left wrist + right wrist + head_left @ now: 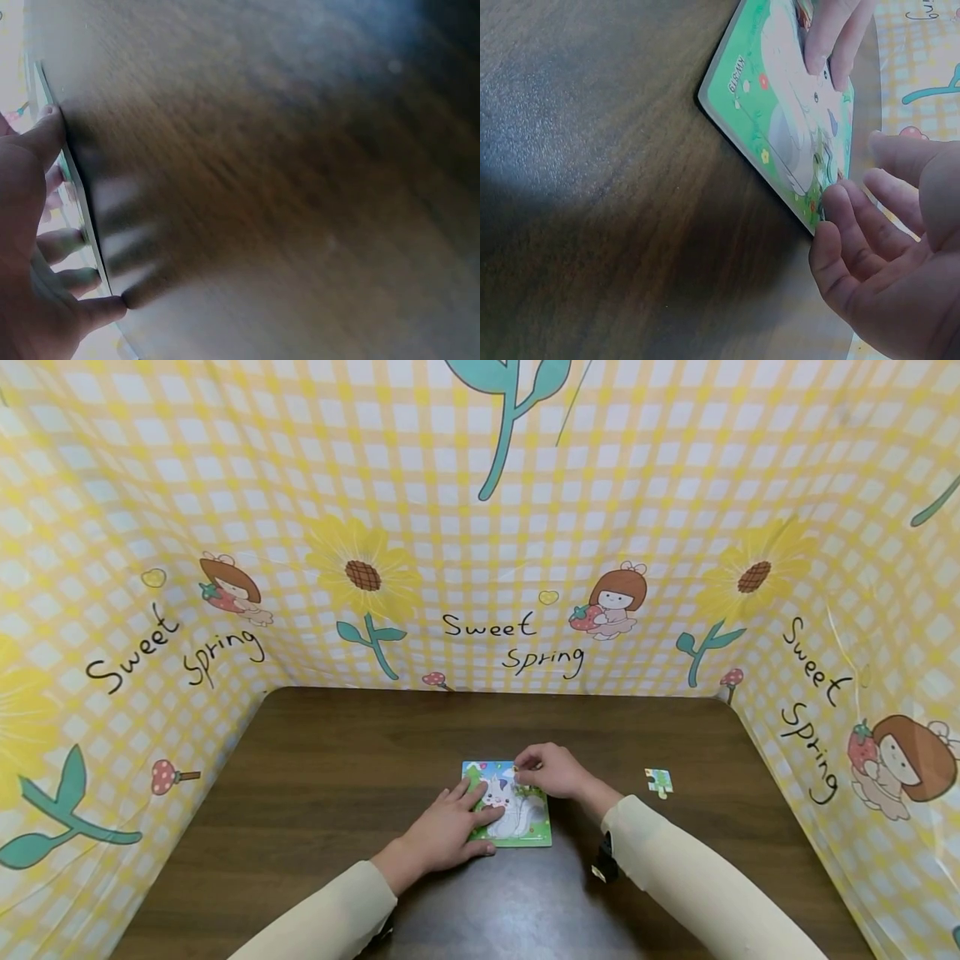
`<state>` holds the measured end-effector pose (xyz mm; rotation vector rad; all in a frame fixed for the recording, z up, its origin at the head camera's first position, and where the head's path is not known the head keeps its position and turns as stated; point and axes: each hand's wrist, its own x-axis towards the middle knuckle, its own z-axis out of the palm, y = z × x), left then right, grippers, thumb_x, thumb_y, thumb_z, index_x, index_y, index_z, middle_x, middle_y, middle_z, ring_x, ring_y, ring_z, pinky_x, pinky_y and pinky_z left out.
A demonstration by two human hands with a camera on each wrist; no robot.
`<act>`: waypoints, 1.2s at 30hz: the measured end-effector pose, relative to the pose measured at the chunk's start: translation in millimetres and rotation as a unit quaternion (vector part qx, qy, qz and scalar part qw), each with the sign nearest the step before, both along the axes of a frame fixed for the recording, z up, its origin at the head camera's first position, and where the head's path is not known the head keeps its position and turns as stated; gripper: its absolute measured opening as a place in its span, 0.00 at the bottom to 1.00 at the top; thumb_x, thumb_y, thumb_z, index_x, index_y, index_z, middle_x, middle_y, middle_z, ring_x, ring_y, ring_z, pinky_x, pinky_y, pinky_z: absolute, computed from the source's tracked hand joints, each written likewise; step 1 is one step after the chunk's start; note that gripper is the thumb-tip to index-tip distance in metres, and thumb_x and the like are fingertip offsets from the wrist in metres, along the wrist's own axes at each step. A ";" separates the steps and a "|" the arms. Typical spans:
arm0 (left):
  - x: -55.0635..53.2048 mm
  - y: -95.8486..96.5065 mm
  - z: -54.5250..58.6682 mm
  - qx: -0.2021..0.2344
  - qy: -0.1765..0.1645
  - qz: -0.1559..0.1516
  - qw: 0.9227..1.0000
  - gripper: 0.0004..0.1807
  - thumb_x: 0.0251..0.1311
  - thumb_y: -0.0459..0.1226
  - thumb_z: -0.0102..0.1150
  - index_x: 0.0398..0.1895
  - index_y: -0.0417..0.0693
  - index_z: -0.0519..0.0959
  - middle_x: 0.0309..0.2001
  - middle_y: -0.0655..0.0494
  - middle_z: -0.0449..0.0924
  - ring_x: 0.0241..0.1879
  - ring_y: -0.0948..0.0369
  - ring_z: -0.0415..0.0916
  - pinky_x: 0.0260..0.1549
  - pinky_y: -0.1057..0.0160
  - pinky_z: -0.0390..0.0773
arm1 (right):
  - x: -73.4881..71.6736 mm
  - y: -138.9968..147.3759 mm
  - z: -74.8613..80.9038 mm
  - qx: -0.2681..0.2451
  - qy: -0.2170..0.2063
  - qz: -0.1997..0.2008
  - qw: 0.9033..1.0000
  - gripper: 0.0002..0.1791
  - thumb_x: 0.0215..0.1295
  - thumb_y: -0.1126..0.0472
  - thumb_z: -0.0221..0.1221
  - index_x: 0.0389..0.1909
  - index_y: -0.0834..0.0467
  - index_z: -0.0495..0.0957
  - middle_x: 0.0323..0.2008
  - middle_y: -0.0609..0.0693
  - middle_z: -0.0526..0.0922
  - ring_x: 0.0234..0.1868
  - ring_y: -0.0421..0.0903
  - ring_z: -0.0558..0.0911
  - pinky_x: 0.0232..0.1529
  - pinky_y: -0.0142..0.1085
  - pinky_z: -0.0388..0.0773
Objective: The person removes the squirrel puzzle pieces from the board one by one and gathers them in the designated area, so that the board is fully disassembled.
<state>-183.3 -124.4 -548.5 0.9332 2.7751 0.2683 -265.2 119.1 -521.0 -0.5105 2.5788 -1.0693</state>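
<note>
Left hand [442,832] presses flat on puzzle tray [525,837]; right hand [553,770] seemingly pinches a piece.

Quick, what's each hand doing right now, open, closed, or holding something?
Left hand: open, fingers lying flat on the puzzle board.
Right hand: fingers curled at the board's top edge; whether it pinches a piece cannot be told.
</note>
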 end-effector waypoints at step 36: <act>4.0 4.5 6.5 -0.031 0.016 0.004 0.999 0.35 0.69 0.64 0.53 0.77 0.71 0.66 0.80 0.46 0.58 0.79 0.39 0.51 0.66 0.33 0.67 | -7.0 -15.8 -6.8 0.024 0.009 -0.006 1.000 0.12 0.61 0.66 0.72 0.45 0.60 0.85 0.30 0.46 0.81 0.31 0.42 0.76 0.37 0.36 0.75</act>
